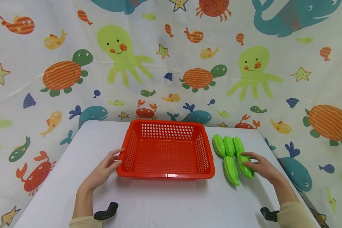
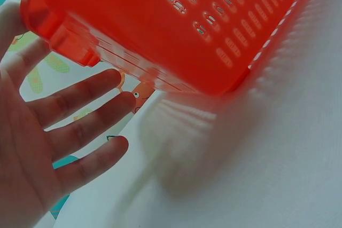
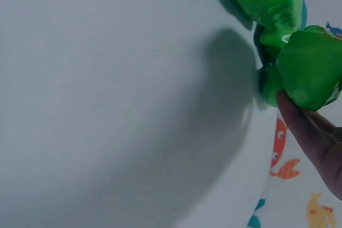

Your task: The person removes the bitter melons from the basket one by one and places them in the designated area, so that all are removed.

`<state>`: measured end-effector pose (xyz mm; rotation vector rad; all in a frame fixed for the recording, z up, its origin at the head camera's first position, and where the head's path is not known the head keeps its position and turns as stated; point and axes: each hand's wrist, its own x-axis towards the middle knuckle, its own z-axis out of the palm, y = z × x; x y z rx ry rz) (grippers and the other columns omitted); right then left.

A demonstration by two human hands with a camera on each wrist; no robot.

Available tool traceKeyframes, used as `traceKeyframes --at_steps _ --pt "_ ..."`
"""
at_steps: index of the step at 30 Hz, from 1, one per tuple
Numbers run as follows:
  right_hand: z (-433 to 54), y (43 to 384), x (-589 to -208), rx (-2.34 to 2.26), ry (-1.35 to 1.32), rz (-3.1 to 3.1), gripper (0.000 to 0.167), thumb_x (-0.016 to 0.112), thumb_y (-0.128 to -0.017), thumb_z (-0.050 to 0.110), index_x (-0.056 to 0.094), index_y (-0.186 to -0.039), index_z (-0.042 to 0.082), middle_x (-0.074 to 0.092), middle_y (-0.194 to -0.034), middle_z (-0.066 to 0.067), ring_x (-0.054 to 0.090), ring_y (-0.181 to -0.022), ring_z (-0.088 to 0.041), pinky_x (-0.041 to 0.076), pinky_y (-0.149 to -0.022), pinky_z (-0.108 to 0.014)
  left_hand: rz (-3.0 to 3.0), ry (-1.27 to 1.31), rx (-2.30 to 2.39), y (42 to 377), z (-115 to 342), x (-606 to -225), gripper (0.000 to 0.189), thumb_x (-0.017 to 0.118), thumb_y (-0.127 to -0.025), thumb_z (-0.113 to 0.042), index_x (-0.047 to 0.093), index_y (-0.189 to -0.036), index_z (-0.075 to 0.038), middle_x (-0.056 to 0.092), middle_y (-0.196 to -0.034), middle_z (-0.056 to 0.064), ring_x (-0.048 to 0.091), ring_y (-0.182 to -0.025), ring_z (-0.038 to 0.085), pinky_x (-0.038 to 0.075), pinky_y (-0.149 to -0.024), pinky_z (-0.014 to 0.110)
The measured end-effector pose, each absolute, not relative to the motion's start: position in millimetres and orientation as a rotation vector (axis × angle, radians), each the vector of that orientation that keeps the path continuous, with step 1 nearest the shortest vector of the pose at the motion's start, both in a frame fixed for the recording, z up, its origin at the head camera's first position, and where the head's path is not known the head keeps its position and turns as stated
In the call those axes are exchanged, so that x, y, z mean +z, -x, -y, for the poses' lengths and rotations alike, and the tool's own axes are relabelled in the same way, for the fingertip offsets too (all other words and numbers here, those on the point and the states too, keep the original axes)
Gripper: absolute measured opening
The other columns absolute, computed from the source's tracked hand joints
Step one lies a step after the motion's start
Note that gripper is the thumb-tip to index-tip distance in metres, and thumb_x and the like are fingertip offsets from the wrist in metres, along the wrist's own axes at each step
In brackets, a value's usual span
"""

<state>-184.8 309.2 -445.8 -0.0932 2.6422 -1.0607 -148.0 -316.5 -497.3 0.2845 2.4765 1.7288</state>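
Observation:
A red plastic basket (image 1: 165, 176) with slotted walls stands on the white table. At its left rim is my left hand (image 1: 102, 169), fingertips right at the wall. In the left wrist view the left hand (image 2: 59, 126) has its fingers spread beside the red basket (image 2: 133, 30). To the basket's right lie several glossy green, ridged toy bitter melons (image 1: 231, 171). My right hand (image 1: 260, 166) grips the rightmost bitter melon (image 1: 243, 169) between thumb and fingers. In the right wrist view that bitter melon (image 3: 310, 68) rests against the fingers, overlapping others behind it.
A white cloth-covered table (image 1: 171, 205) carries everything. Behind it and along the sides hangs a curtain (image 1: 154, 79) printed with sea animals. Another bitter melon (image 1: 218, 145) lies near the basket's right wall. Black straps (image 1: 106, 212) show at the wrists.

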Motion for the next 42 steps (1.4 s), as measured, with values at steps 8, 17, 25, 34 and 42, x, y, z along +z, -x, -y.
traceKeyframes --at_steps 8,17,25,34,42 --pt "-309 180 -452 -1.077 0.105 -2.624 0.059 0.060 -0.096 0.039 0.045 -0.145 0.008 0.032 -0.151 -0.028 0.041 -0.127 -0.054 0.044 -0.094 -0.063 -2.478 -0.280 1.723 147 317 -496 0.055 0.055 -0.099 -0.037 0.035 -0.149 -0.025 0.045 -0.140 0.017 0.047 -0.126 0.039 0.049 -0.095 0.055" --pt "-310 176 -464 -1.095 0.111 -2.573 0.058 0.063 -0.095 0.036 0.047 -0.144 0.010 0.031 -0.151 -0.027 0.041 -0.128 -0.054 0.043 -0.095 -0.064 -2.465 -0.266 1.730 147 316 -498 0.055 0.056 -0.099 -0.036 0.035 -0.148 -0.025 0.046 -0.139 0.017 0.047 -0.126 0.039 0.049 -0.095 0.054" --pt "-311 178 -471 -1.123 0.143 -2.560 0.056 0.061 -0.097 0.033 0.046 -0.144 0.009 0.031 -0.152 -0.028 0.037 -0.130 -0.054 0.042 -0.097 -0.063 -2.464 -0.246 1.730 144 315 -497 0.056 0.057 -0.098 -0.038 0.035 -0.148 -0.026 0.046 -0.140 0.015 0.047 -0.126 0.038 0.049 -0.095 0.054" --pt "-310 181 -473 -1.102 0.114 -2.565 0.058 0.064 -0.095 0.036 0.048 -0.143 0.010 0.033 -0.151 -0.028 0.041 -0.128 -0.053 0.043 -0.097 -0.062 -2.465 -0.237 1.728 144 315 -496 0.056 0.057 -0.098 -0.039 0.035 -0.148 -0.026 0.045 -0.141 0.016 0.047 -0.127 0.039 0.048 -0.095 0.055" --pt "-311 180 -474 -1.109 0.096 -2.546 0.060 0.061 -0.096 0.037 0.044 -0.146 0.009 0.028 -0.153 -0.029 0.038 -0.130 -0.055 0.040 -0.097 -0.066 -2.469 -0.231 1.720 144 315 -495 0.057 0.056 -0.098 -0.039 0.035 -0.149 -0.026 0.045 -0.141 0.016 0.046 -0.127 0.039 0.048 -0.095 0.055"
